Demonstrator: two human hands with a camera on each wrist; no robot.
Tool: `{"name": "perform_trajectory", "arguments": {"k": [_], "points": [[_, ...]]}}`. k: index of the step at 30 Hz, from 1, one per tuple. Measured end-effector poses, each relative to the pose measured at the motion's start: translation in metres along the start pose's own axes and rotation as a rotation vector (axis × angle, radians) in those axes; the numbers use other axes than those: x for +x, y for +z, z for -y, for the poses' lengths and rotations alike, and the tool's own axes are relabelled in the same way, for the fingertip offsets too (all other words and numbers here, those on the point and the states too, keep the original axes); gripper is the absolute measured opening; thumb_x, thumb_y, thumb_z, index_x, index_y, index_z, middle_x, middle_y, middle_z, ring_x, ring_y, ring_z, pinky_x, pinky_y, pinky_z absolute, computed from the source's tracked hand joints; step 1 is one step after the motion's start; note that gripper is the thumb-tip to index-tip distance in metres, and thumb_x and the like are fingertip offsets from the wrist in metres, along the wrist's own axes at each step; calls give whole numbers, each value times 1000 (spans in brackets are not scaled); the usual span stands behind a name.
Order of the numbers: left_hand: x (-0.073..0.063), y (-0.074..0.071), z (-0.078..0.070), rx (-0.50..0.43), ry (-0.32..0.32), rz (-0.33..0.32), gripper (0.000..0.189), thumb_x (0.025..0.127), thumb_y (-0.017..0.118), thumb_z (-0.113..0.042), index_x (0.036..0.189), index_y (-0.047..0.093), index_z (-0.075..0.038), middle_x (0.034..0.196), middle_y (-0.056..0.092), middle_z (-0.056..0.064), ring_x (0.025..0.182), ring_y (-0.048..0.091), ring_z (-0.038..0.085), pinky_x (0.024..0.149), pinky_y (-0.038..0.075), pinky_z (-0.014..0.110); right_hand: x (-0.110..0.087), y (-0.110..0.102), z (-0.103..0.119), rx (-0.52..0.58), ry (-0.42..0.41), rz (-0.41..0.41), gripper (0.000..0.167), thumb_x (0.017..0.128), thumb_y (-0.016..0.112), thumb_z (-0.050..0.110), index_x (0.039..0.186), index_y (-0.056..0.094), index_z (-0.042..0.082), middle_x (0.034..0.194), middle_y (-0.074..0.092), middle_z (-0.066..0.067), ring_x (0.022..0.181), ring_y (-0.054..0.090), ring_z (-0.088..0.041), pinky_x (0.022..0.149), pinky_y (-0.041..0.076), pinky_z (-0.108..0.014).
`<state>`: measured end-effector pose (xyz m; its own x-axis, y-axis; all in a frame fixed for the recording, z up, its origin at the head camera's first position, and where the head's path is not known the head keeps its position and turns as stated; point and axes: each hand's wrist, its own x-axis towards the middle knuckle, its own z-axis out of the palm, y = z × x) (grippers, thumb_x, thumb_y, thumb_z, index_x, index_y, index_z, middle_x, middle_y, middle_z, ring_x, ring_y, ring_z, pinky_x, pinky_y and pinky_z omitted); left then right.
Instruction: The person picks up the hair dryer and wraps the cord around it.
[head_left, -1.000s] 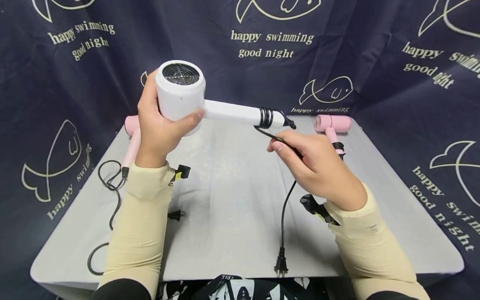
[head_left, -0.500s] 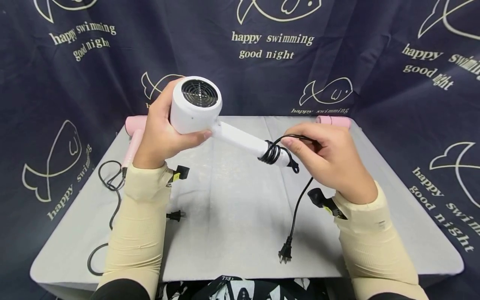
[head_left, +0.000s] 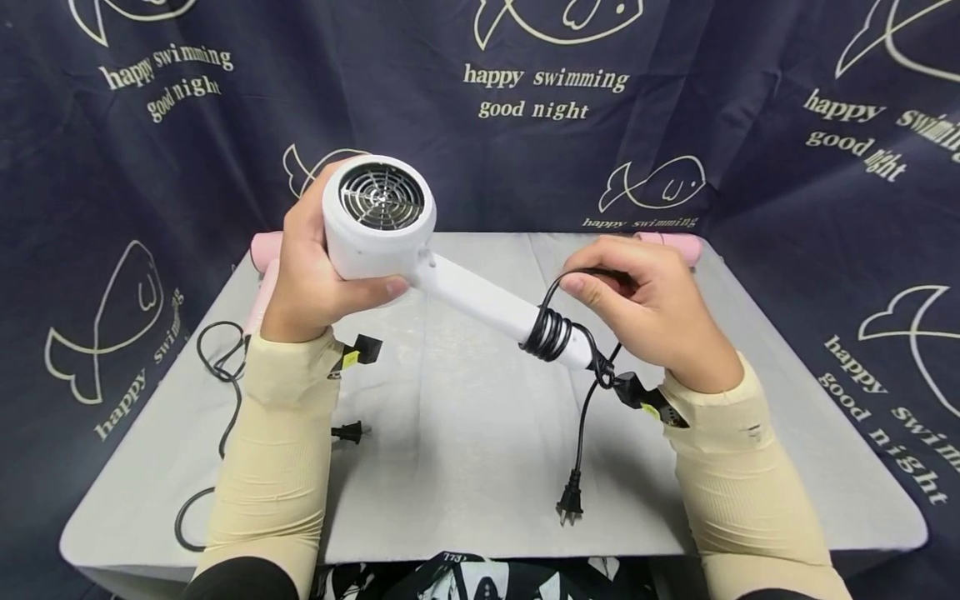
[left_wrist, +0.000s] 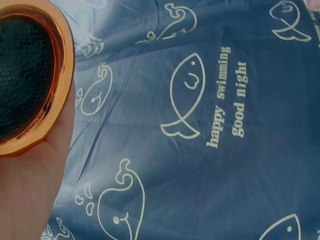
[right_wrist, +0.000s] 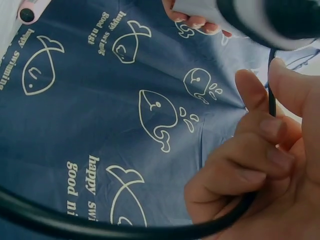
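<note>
In the head view my left hand [head_left: 307,271] grips a white hair dryer [head_left: 480,296] round its barrel, thumb along the near side. The black-grilled end faces up and the handle slants down to the right. Several turns of black cord [head_left: 550,335] wrap the handle near its lower end. My right hand [head_left: 652,308] pinches the cord between thumb and index finger, just above the wraps. From there the free end hangs down to a two-pin plug [head_left: 570,498]. In the left wrist view, the dryer's copper-coloured rim [left_wrist: 59,100] surrounds a dark mesh.
A pink hair dryer [head_left: 266,250] lies at the table's far left, partly behind my left arm, its loose cord [head_left: 238,408] along that side. Another pink dryer [head_left: 678,247] at the far right is mostly hidden by my right hand. A grey-white cloth covers the table [head_left: 465,467].
The white dryer has come lower, its handle tilting further down. My right hand has shifted right and brought the cord above the handle. The hanging plug has lifted slightly.
</note>
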<state>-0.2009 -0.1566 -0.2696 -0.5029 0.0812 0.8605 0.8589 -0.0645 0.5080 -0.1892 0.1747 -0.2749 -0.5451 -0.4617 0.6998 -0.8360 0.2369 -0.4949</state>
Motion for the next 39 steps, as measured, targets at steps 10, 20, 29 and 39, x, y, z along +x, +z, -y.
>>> {"name": "perform_trajectory", "arguments": {"k": [10,20,29,39], "points": [[-3,10,-1,-289,44,-72,81,52,91,-7,125,60,6,109,69,24,94,72,39,92,59,45,-1,7,2,90,124,89,20,103,59,4,105,77,12,86,68,1,74,58,-15,65,48,-25],[0,21,-3,-393,57,-179,70,62,90,-9,122,57,6,109,67,29,87,71,44,87,61,52,1,26,13,229,340,206,24,100,47,7,90,68,13,73,58,1,56,54,-14,54,52,-27],[3,23,-1,-269,59,-240,61,66,84,-9,120,59,3,107,69,24,87,72,41,86,60,45,-3,30,15,-2,184,188,18,108,51,14,98,67,16,76,56,1,58,56,-13,53,51,-27],[2,16,0,-346,-27,-125,62,64,76,3,123,59,4,107,69,27,87,72,43,85,61,50,0,19,6,-150,86,-53,21,104,55,11,86,66,10,72,56,5,65,50,-8,59,40,-22]]}}
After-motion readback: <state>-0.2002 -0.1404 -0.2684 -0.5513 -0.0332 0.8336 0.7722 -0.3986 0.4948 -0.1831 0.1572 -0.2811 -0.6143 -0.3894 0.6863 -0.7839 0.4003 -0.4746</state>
